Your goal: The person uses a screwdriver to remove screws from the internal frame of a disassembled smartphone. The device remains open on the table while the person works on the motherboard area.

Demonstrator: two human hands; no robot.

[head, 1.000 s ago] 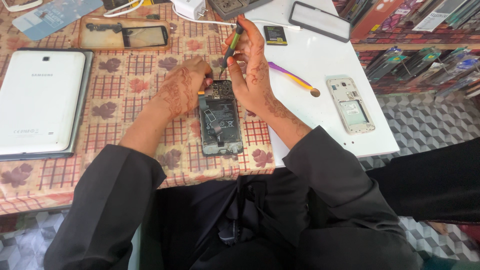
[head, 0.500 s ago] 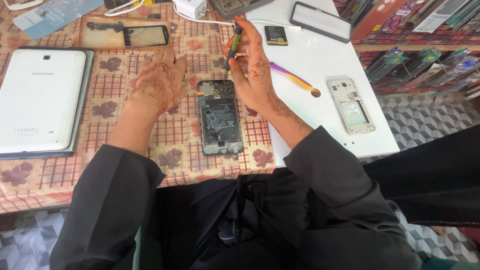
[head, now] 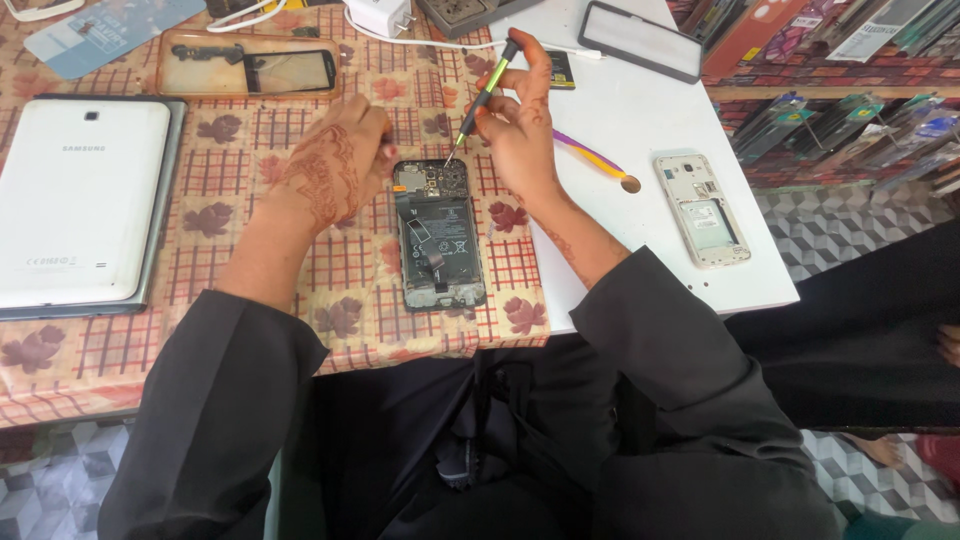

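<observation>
Nearest me, the opened phone (head: 439,235) lies back-up on the checked tabletop (head: 230,215), innards showing. My left hand (head: 335,160) rests at its upper left corner, fingers curled — holding nothing I can see. My right hand (head: 520,125) pinches a green-handled screwdriver (head: 482,98), tip on the phone's top edge. Farther left lies a white tablet (head: 80,205).

left hand (head: 335,160) seemingly curled, right hand (head: 520,125) pinching
</observation>
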